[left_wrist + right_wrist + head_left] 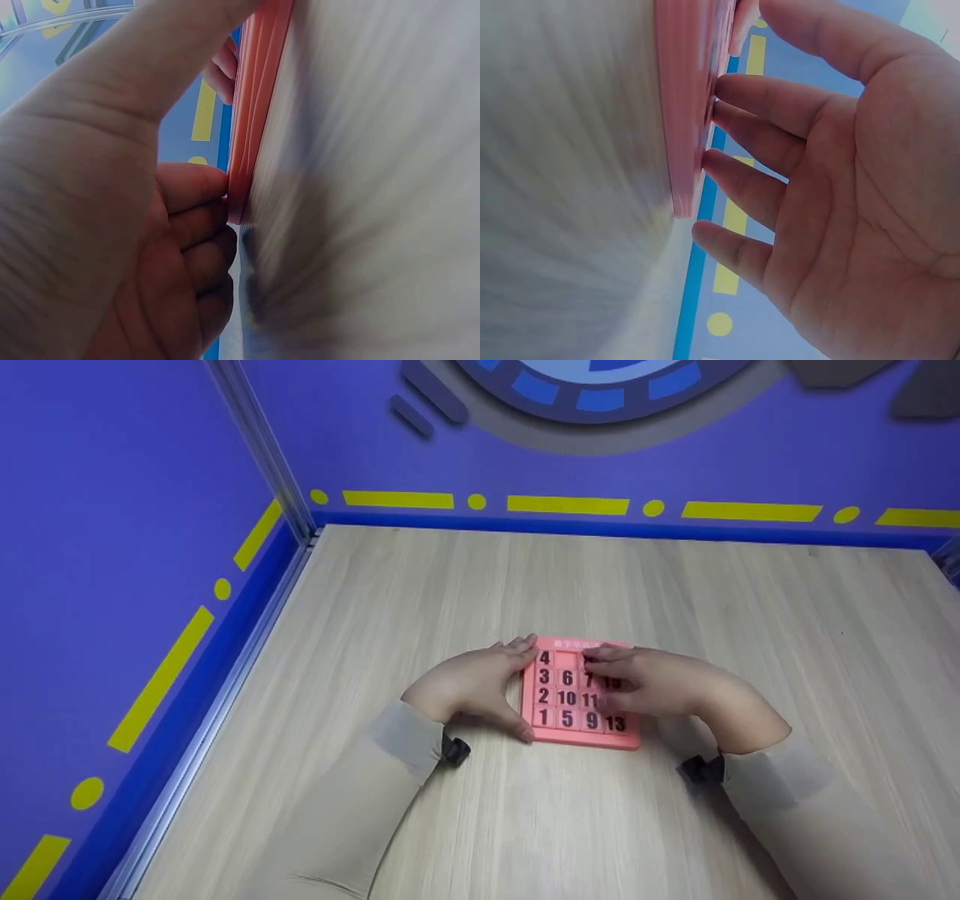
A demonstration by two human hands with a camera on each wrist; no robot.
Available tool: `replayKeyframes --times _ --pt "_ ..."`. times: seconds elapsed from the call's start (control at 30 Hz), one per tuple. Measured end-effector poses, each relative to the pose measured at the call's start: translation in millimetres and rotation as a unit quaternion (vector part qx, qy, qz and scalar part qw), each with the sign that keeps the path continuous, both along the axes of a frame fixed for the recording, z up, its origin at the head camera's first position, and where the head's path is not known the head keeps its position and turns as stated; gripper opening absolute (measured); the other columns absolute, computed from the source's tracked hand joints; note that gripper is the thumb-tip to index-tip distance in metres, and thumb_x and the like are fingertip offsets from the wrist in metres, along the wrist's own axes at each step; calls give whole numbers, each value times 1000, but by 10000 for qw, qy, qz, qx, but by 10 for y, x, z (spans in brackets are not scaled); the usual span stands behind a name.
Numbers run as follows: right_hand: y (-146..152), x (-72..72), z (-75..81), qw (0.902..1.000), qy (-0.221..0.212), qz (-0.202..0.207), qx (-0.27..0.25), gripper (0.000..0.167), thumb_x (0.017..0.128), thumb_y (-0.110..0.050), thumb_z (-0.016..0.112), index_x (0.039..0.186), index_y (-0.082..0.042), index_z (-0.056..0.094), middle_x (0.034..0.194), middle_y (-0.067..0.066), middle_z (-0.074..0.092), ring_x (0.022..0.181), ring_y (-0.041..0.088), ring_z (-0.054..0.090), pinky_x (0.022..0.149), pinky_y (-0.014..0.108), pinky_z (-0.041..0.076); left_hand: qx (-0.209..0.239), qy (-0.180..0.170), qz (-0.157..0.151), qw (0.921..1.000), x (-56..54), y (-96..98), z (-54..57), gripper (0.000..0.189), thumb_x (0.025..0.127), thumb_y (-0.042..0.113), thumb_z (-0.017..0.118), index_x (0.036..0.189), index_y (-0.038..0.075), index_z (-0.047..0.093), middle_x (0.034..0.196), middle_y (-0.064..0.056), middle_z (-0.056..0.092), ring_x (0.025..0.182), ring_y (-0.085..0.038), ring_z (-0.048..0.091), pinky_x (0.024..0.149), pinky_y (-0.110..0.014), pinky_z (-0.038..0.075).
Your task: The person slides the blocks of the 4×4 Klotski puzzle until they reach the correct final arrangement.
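Observation:
A pink number slide puzzle (567, 709) lies flat on the table, its black numbers facing up. One slot in its top row, right of the 4, has no tile. My left hand (480, 681) holds the puzzle's left side, thumb by the near corner and fingers by the far corner. In the left wrist view, fingertips meet the pink frame (259, 97). Over the right part of the puzzle is my right hand (652, 679), covering some tiles. The right wrist view shows its fingers (772, 97) extended, several tips touching the puzzle's upper face.
The wood-grain table (420, 585) extends around the puzzle. Blue panels with yellow dashes (568, 505) stand along its back and left sides, meeting at a metal post (262, 442). Each sleeve has a black wrist-worn device (455, 751) at the cuff.

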State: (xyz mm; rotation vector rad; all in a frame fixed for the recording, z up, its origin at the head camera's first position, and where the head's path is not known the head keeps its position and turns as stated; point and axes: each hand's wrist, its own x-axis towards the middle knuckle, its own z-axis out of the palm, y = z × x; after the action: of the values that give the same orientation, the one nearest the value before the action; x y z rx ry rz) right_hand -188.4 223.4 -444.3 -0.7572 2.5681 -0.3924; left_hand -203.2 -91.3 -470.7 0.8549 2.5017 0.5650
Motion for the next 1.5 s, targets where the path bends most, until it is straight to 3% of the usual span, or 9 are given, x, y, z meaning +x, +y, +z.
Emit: replayKeyframes --times 0.1,0.23,0.37,0.47,0.73,0.97,1.23,1.5 --pt "-6 -15 18 9998 201 25 -76 67 110 -41 70 168 -11 56 180 16 47 169 43 42 138 67 36 49 77 -14 10000 -2 -3 4 141 73 66 101 181 15 27 192 4 12 179 -26 15 148 -42 19" --pt "-38 -70 -13 9966 509 111 -645 65 109 -34 73 167 -9 57 174 18 55 161 45 52 135 66 42 139 162 -25 9998 -26 -7 4 143 71 67 102 181 14 28 193 2 15 180 -25 16 147 -41 21" --pt "-112 -132 -70 9906 276 172 -1326 75 103 -34 80 169 -10 55 174 15 53 161 43 52 136 66 41 289 263 -56 9992 -59 0 -10 147 69 70 102 181 12 27 191 -1 23 176 -27 30 144 -41 32" --pt "-197 -180 -83 9876 -43 264 -1544 84 97 -39 86 170 -13 54 176 10 48 163 40 48 137 68 39 380 391 -71 9985 -69 4 -16 149 67 70 103 181 10 27 188 0 29 170 -28 41 141 -40 38" --pt "-376 -263 -81 9910 28 758 -1105 95 90 -57 86 170 -18 53 180 6 44 172 36 32 140 74 23 392 500 -115 9979 -64 29 -37 147 66 71 103 181 16 31 184 -2 31 164 -28 50 137 -39 44" --pt "-366 -281 -110 9932 -89 885 -758 104 90 -68 82 174 -18 47 185 5 37 175 37 24 138 78 17 335 476 -155 9982 -82 57 -43 147 67 70 103 180 11 30 185 -3 29 165 -30 49 138 -40 43" --pt "-294 -276 -126 9944 -200 838 -618 101 93 -67 80 176 -20 45 188 6 32 177 39 21 139 77 14 258 378 -62 9989 -77 36 -44 149 67 69 103 180 6 28 188 -4 25 168 -32 44 140 -42 40" --pt "-199 -267 -135 9936 -177 928 -613 97 93 -61 80 173 -17 49 185 9 37 175 42 25 135 79 18 133 491 -59 9987 -58 9 -47 146 69 72 100 179 7 30 187 -3 27 167 -28 46 138 -39 43"
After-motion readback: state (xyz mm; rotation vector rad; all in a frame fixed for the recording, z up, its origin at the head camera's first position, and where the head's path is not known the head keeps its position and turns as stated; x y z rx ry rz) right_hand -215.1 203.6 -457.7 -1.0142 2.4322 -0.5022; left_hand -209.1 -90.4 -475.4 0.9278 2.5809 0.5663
